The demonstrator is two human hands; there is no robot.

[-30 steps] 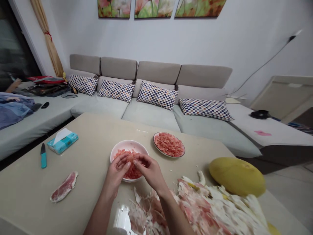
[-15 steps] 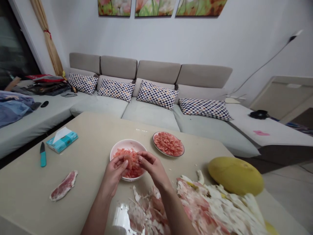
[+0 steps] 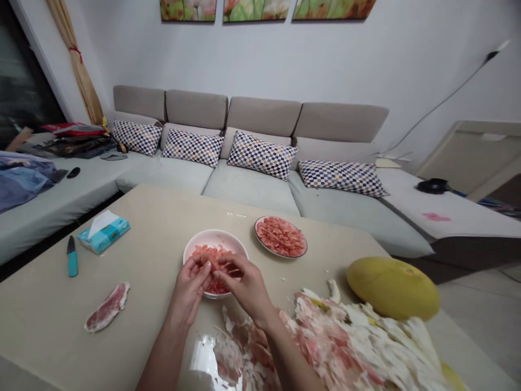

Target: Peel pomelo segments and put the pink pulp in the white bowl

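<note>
My left hand (image 3: 192,282) and my right hand (image 3: 242,282) meet above a white bowl (image 3: 189,244), fingers pinched around a small piece of red pomelo flesh (image 3: 210,262). The fingers partly hide that piece. Loose red pomelo pulp (image 3: 209,251) lies in the bowl beneath. Behind it to the right, a dark-rimmed plate (image 3: 260,243) carries a heap of pomelo pulp (image 3: 280,237). Under and beside my right forearm spreads a pile of pomelo peel and membranes (image 3: 345,342).
A whole yellow pomelo (image 3: 393,288) sits at the table's right edge. On the left lie a teal-handled knife (image 3: 72,258), a tissue pack (image 3: 103,232) and a pomelo segment (image 3: 108,308). A sofa (image 3: 252,190) with patterned cushions runs behind the table (image 3: 154,217).
My right hand has moved left, closer to my left hand, and the pomelo piece between them shows less. The view has shifted slightly.
</note>
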